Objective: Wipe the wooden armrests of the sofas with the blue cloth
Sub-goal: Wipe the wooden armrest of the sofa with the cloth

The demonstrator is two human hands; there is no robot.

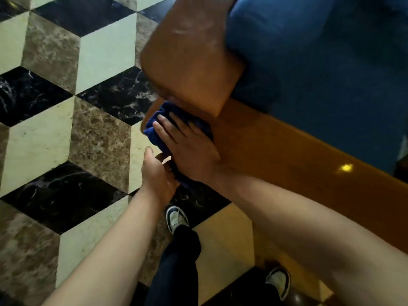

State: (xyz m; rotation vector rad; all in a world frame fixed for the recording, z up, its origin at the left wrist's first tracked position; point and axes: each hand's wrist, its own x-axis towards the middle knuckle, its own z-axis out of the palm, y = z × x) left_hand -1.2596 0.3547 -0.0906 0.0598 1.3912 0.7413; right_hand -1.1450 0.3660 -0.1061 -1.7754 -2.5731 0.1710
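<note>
Blue cloth (159,127), bunched, is lying against the lower front of the wooden armrest (189,60), just under the armrest's rounded end block. The right hand (187,146) is pressing flat on the cloth, fingers spread and extended toward the armrest's underside; fingertips are touching the fabric. The left hand (157,173) is sitting just below and beside the right one, palm turned inward, thumb raised; its fingers are curling under the cloth's lower edge, though whether they are pinching it cannot be told. Both forearms are bare and are crossing the lower part of the view. The glossy wooden rail (298,164) is running from the armrest toward the right, bordering the blue sofa cushion (320,51). Below, the marble floor (55,107) is showing a cube pattern of black, brown and cream tiles. Two sneakers (176,218) and dark trouser legs are standing on it.
</note>
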